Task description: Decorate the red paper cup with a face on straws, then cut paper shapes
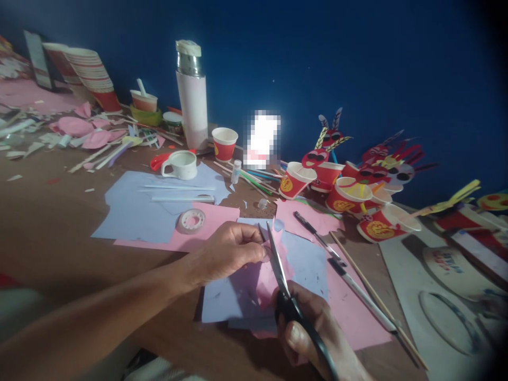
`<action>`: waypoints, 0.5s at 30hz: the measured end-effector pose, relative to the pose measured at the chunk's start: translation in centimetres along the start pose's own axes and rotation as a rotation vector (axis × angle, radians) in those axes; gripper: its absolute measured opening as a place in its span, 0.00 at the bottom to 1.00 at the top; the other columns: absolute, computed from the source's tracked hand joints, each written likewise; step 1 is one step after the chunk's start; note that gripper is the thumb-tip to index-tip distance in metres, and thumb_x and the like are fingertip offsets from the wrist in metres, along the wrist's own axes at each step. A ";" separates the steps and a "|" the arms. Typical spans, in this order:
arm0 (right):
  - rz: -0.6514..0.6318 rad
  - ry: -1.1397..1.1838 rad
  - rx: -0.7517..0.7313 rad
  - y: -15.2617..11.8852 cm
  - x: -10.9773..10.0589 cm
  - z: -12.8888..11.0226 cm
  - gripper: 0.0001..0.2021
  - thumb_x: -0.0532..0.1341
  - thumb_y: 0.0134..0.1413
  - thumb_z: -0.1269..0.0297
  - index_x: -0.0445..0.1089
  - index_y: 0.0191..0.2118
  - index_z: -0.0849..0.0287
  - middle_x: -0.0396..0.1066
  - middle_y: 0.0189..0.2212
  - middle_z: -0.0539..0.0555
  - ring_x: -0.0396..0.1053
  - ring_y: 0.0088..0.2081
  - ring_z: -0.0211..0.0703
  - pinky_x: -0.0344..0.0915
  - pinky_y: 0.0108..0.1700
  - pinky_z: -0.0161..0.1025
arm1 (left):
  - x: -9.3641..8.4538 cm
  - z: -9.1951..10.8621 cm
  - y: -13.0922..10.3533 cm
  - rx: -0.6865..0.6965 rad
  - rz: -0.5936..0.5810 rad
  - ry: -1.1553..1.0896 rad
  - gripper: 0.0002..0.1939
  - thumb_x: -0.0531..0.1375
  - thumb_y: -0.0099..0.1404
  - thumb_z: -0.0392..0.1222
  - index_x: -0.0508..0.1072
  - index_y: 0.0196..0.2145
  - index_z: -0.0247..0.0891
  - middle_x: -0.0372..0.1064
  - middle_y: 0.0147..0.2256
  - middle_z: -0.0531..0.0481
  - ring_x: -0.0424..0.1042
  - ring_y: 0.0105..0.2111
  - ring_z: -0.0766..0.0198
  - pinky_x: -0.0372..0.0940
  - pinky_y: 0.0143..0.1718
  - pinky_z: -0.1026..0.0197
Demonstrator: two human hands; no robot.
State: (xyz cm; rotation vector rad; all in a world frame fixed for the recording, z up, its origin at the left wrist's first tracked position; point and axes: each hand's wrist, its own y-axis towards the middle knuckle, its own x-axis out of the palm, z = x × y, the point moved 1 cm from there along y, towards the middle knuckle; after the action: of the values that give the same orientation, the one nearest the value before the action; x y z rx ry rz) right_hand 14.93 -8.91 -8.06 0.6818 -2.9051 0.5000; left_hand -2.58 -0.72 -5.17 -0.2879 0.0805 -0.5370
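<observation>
My left hand (pixel 234 251) pinches a small piece of pink paper (pixel 268 280) between thumb and fingers. In my right hand (pixel 313 328) is a pair of scissors (pixel 281 270) with black handles. The blades stand slightly apart and point up and away, beside the pink piece and close to my left fingertips. Under both hands lies a sheet of blue paper (pixel 305 264), with pink paper (pixel 357 312) partly beneath it. A roll of clear tape (pixel 191 220) rests left of my left hand.
Red paper cups (pixel 297 180) with paper figures stand at the back right. A pen (pixel 361 296) and a thin stick (pixel 377 296) lie to the right. Farther back are a white mug (pixel 180 165), a tall flask (pixel 192 106), a red cup (pixel 224 145) and scattered paper scraps (pixel 79 129).
</observation>
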 end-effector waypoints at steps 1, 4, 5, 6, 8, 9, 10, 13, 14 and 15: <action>0.000 0.000 0.005 0.0 0.0 0.0 0.22 0.63 0.44 0.45 0.62 0.31 0.60 0.60 0.16 0.44 0.53 0.17 0.28 0.53 0.18 0.26 | 0.0 0.0 0.0 -0.002 0.001 0.008 0.10 0.58 0.54 0.38 0.61 0.19 0.35 0.55 0.18 0.59 0.52 0.20 0.72 0.47 0.22 0.66; 0.007 0.003 0.022 0.0 0.0 0.0 0.21 0.64 0.43 0.46 0.62 0.31 0.60 0.60 0.16 0.44 0.53 0.16 0.28 0.53 0.18 0.26 | -0.1 -0.1 0.2 0.005 -0.005 0.013 0.10 0.58 0.55 0.39 0.62 0.19 0.35 0.55 0.18 0.58 0.53 0.20 0.72 0.47 0.22 0.65; 0.008 0.003 0.020 0.0 0.0 0.0 0.21 0.64 0.43 0.46 0.62 0.30 0.60 0.59 0.15 0.44 0.52 0.16 0.28 0.52 0.17 0.26 | -0.1 -0.2 0.2 0.010 -0.009 0.010 0.10 0.58 0.55 0.39 0.62 0.19 0.35 0.55 0.19 0.58 0.53 0.21 0.72 0.47 0.22 0.65; 0.009 0.005 0.018 0.0 0.0 0.0 0.21 0.64 0.43 0.46 0.61 0.31 0.60 0.59 0.15 0.44 0.52 0.16 0.28 0.52 0.17 0.26 | -0.1 -0.2 0.2 0.013 -0.011 0.009 0.10 0.57 0.55 0.39 0.62 0.19 0.35 0.55 0.19 0.58 0.53 0.21 0.72 0.47 0.22 0.65; 0.016 0.007 0.016 0.0 0.1 -0.2 0.21 0.64 0.43 0.46 0.61 0.32 0.60 0.60 0.15 0.43 0.52 0.16 0.28 0.52 0.17 0.26 | -0.2 -0.2 0.2 0.017 -0.011 0.015 0.10 0.57 0.55 0.38 0.61 0.19 0.35 0.56 0.19 0.58 0.53 0.21 0.71 0.47 0.22 0.65; 0.019 0.006 0.018 0.0 0.1 -0.2 0.22 0.64 0.43 0.46 0.61 0.32 0.60 0.60 0.15 0.43 0.52 0.16 0.28 0.52 0.17 0.26 | -0.2 -0.2 0.2 0.015 -0.009 0.020 0.10 0.57 0.55 0.38 0.62 0.19 0.35 0.56 0.19 0.58 0.53 0.21 0.71 0.47 0.23 0.65; 0.022 0.005 0.023 0.0 0.1 -0.3 0.22 0.64 0.43 0.46 0.61 0.32 0.60 0.60 0.15 0.43 0.53 0.16 0.28 0.52 0.17 0.26 | -0.2 -0.2 0.1 0.014 -0.006 0.025 0.09 0.57 0.55 0.38 0.62 0.19 0.35 0.57 0.19 0.57 0.54 0.21 0.71 0.48 0.23 0.64; 0.030 -0.005 0.048 0.0 0.2 -0.5 0.22 0.64 0.42 0.46 0.61 0.32 0.60 0.59 0.15 0.43 0.52 0.15 0.27 0.52 0.17 0.25 | -0.2 -0.1 0.1 0.000 -0.002 0.036 0.09 0.57 0.54 0.38 0.63 0.20 0.35 0.57 0.19 0.57 0.55 0.21 0.70 0.49 0.23 0.64; 0.033 -0.009 0.055 0.0 0.2 -0.6 0.22 0.64 0.42 0.46 0.61 0.32 0.60 0.59 0.15 0.42 0.52 0.15 0.27 0.52 0.17 0.25 | -0.2 0.0 0.1 -0.004 -0.003 0.038 0.09 0.57 0.54 0.38 0.63 0.20 0.35 0.57 0.20 0.57 0.55 0.22 0.70 0.49 0.23 0.64; 0.037 -0.014 0.060 0.0 0.3 -0.6 0.22 0.64 0.42 0.46 0.61 0.32 0.60 0.59 0.14 0.42 0.52 0.15 0.27 0.52 0.16 0.25 | -0.2 0.0 0.1 -0.006 -0.003 0.038 0.09 0.58 0.54 0.39 0.63 0.20 0.35 0.58 0.20 0.57 0.55 0.22 0.70 0.49 0.23 0.64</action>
State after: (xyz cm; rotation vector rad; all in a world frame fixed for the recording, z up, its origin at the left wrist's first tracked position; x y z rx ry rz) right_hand 14.73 -8.83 -7.46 0.6424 -2.9318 0.5918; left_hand -2.74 -0.53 -5.16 -0.2836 0.1186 -0.5457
